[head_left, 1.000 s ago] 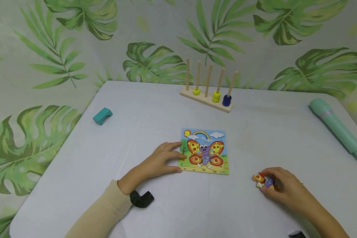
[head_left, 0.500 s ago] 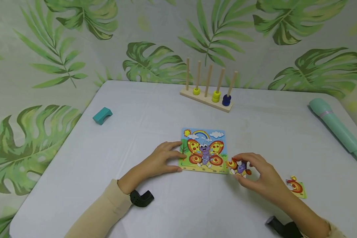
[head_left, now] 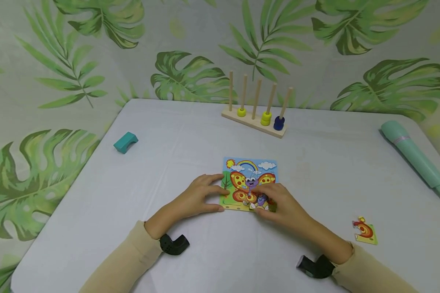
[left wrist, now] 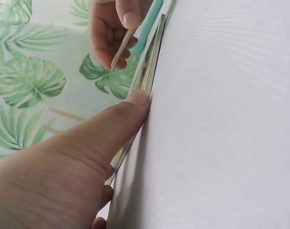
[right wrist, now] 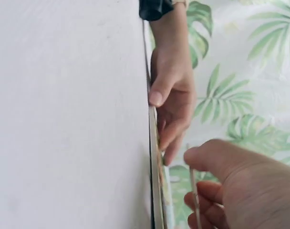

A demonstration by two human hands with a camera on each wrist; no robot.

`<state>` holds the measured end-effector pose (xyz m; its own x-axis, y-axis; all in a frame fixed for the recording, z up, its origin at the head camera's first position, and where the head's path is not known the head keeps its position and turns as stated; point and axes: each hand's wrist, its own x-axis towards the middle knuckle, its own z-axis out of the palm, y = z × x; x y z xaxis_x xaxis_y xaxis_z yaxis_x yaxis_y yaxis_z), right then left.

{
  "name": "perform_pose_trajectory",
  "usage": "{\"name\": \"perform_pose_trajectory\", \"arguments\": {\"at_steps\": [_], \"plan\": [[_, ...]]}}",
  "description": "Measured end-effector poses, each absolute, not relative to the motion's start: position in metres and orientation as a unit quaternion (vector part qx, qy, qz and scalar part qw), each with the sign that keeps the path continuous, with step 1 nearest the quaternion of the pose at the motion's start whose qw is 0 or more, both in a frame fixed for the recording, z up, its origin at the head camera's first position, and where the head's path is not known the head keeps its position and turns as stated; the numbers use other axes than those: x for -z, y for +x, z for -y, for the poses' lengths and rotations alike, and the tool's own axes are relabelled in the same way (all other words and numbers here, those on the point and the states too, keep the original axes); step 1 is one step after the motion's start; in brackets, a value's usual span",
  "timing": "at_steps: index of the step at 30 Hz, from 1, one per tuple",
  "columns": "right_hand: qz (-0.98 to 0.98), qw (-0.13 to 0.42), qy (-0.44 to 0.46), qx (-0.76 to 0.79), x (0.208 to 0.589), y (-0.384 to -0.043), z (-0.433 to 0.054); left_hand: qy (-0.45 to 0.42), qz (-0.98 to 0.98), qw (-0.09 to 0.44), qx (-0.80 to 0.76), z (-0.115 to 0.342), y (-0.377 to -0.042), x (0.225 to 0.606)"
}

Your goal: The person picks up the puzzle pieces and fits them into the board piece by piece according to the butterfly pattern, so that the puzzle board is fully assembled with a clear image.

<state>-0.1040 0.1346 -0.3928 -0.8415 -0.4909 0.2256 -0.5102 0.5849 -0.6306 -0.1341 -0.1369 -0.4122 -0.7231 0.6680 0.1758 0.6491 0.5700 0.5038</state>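
A square butterfly puzzle board [head_left: 267, 167] lies on the white table. My left hand [head_left: 196, 198] rests at its left side, fingers reaching onto the edge and the thumb at the near corner; in the left wrist view the thumb touches the board's rim [left wrist: 157, 52]. Between thumb and fingers, my right hand [head_left: 284, 205] pinches a puzzle piece [head_left: 262, 200] printed with a purple body and an orange swirl. It overlaps the board's lower right part in the head view. From the right wrist, the piece [right wrist: 195, 195] appears edge-on, with a gap between it and the board.
Another puzzle piece [head_left: 366, 232] lies on the table to the right. At the back stands a wooden peg rack [head_left: 254, 122] with yellow and blue rings. A teal arch block [head_left: 126, 142] lies far left, a mint microphone-shaped toy [head_left: 416, 156] far right.
My right hand has carried the puzzle piece leftward from the table's right side to over the board, uncovering the other piece lying there. The left hand has stayed in place.
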Motion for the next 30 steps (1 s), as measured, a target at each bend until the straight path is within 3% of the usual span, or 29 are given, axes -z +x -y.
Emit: {"name": "perform_pose_trajectory", "arguments": {"at_steps": [15, 30], "plan": [[0.894, -0.029, 0.272, -0.356, 0.406, -0.121, -0.119, 0.377, -0.884, 0.006, -0.275, 0.137, -0.135, 0.416], [0.884, -0.074, 0.285, -0.364, 0.404, -0.126, -0.126, 0.461, -0.861, 0.003, -0.217, 0.127, -0.131, 0.413]]}}
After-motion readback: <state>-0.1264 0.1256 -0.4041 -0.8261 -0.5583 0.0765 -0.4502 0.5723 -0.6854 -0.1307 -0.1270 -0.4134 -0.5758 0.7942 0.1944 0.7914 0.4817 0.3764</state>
